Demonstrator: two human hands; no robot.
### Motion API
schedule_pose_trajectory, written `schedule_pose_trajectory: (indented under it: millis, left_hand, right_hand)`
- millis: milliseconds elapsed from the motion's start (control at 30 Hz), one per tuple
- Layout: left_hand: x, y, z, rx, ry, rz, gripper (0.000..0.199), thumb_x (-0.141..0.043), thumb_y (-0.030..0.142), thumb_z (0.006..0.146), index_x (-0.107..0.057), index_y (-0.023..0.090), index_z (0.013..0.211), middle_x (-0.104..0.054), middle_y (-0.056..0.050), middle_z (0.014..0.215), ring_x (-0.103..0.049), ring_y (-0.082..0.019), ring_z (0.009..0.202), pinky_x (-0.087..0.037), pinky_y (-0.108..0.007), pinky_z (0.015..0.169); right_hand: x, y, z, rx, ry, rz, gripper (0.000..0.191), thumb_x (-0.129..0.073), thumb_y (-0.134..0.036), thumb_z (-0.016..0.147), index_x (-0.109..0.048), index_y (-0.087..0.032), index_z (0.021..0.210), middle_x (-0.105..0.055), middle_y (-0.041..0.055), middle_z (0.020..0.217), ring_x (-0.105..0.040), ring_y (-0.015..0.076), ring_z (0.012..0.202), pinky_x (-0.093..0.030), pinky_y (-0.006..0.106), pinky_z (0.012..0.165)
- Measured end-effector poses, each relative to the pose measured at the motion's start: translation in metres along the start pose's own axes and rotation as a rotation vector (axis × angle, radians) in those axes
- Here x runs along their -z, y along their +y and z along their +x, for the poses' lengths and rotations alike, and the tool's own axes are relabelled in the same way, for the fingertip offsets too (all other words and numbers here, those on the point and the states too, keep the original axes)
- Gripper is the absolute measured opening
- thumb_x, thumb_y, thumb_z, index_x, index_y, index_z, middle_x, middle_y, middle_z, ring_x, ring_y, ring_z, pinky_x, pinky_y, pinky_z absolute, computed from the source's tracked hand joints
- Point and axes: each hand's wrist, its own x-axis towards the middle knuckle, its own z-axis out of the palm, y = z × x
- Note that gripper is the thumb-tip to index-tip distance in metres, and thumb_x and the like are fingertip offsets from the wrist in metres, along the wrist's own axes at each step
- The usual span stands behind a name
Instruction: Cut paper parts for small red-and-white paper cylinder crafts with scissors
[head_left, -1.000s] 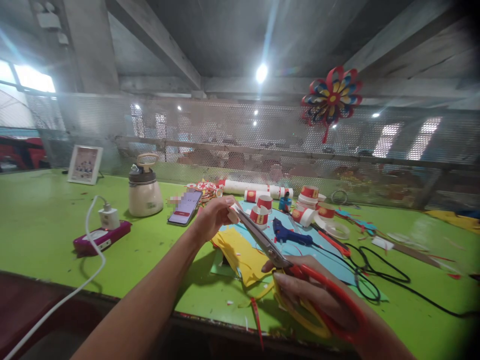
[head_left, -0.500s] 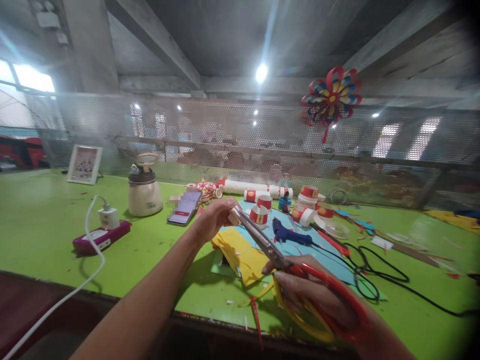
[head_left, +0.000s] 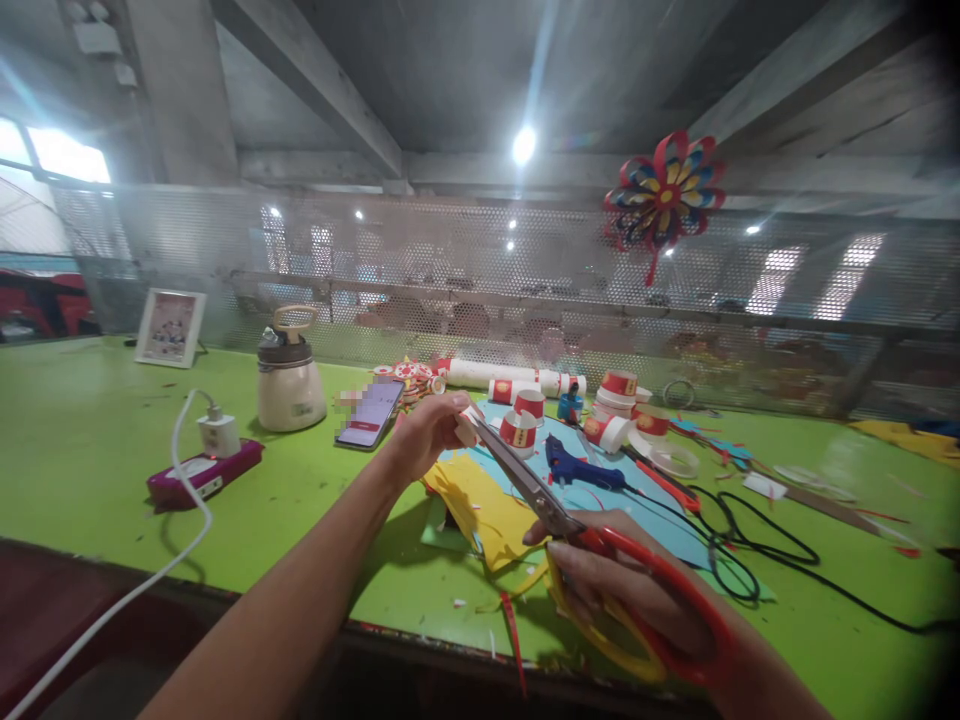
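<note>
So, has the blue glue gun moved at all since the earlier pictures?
No. The blue glue gun keeps the same place and angle on the light blue sheet, with no visible shift against the green table.

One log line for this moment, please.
Left hand: pinching white piece | Right hand: holding scissors, blades at piece | Glue gun: on blue sheet

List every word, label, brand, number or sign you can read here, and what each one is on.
No text reads clearly; these marks are too small or blurred:
Phone: faint marks on the lit screen, partly pixelated.
Red-and-white cup: dark marks on a gold patch.
Beige container: a small label.
White picture frame: print inside it.
Scissors: no lettering that I can make out.
</note>
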Motion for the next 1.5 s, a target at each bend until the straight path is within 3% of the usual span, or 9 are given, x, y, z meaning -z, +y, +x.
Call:
schedule_pose_trajectory:
  millis: [333,533,700,933,1067,1267,1500]
  left_hand:
    - [-0.002,0.001,0.001,-0.043,0.011,0.052,0.024,-0.06,0.036,0.068,-0.059,0.014,0.06,-0.057,-0.002,0.056,-0.049,-0.011,0.051,-0.035,-0.022,0.05]
    - [-0.001,-0.001,0.002,-0.036,0.034,0.055,0.025,-0.06,0.036,0.068,-0.057,0.014,0.056,-0.058,-0.003,0.055,-0.05,-0.011,0.05,-0.039,-0.023,0.053]
    - [-0.002,0.0,0.001,-0.021,0.046,0.043,0.025,-0.061,0.036,0.067,-0.057,0.014,0.055,-0.057,-0.002,0.053,-0.049,-0.011,0.049,-0.039,-0.023,0.052]
    - [-0.004,0.001,0.0,0.007,0.021,0.01,0.025,-0.06,0.037,0.067,-0.059,0.014,0.058,-0.058,-0.003,0.057,-0.05,-0.011,0.052,-0.039,-0.022,0.052]
    - [-0.006,0.001,-0.002,0.017,0.007,0.0,0.025,-0.062,0.038,0.066,-0.059,0.014,0.059,-0.055,-0.001,0.054,-0.05,-0.011,0.053,-0.039,-0.021,0.052]
    - [-0.007,0.002,-0.001,0.018,0.006,-0.005,0.025,-0.061,0.038,0.066,-0.058,0.014,0.059,-0.054,-0.001,0.055,-0.048,-0.01,0.051,-0.038,-0.021,0.051]
    - [-0.005,0.001,-0.001,0.019,0.015,0.019,0.026,-0.061,0.038,0.068,-0.06,0.014,0.059,-0.06,-0.004,0.06,-0.051,-0.011,0.053,-0.04,-0.022,0.052]
  right_hand:
    - [0.002,0.003,0.0,0.018,-0.015,0.01,0.035,-0.052,-0.041,0.091,-0.052,-0.017,0.066,-0.051,-0.0031,0.058,-0.047,0.0103,0.055,-0.037,0.022,0.053]
    - [0.0,0.002,0.0,0.007,-0.015,0.071,0.029,-0.053,-0.037,0.092,-0.053,-0.018,0.071,-0.052,-0.0033,0.06,-0.049,0.0104,0.055,-0.038,0.023,0.054]
    - [0.002,0.004,-0.001,0.015,-0.012,0.045,0.035,-0.053,-0.039,0.092,-0.055,-0.016,0.065,-0.054,-0.0012,0.059,-0.051,0.0115,0.056,-0.04,0.024,0.055]
    - [0.003,0.018,-0.002,-0.061,-0.007,0.243,0.026,-0.06,-0.036,0.089,-0.065,-0.013,0.1,-0.053,-0.0032,0.06,-0.049,0.0097,0.054,-0.038,0.022,0.051]
    - [0.003,0.026,-0.002,-0.089,0.04,0.307,0.029,-0.063,-0.035,0.088,-0.066,-0.012,0.106,-0.05,-0.004,0.06,-0.048,0.0092,0.054,-0.037,0.022,0.051]
    - [0.002,0.015,-0.001,-0.053,0.042,0.214,0.029,-0.063,-0.037,0.087,-0.069,-0.014,0.102,-0.052,-0.0033,0.062,-0.048,0.0092,0.055,-0.038,0.022,0.053]
    - [0.001,0.007,0.003,-0.044,0.028,0.133,0.028,-0.059,-0.042,0.088,-0.067,-0.015,0.088,-0.048,-0.0061,0.051,-0.045,0.0085,0.048,-0.038,0.022,0.05]
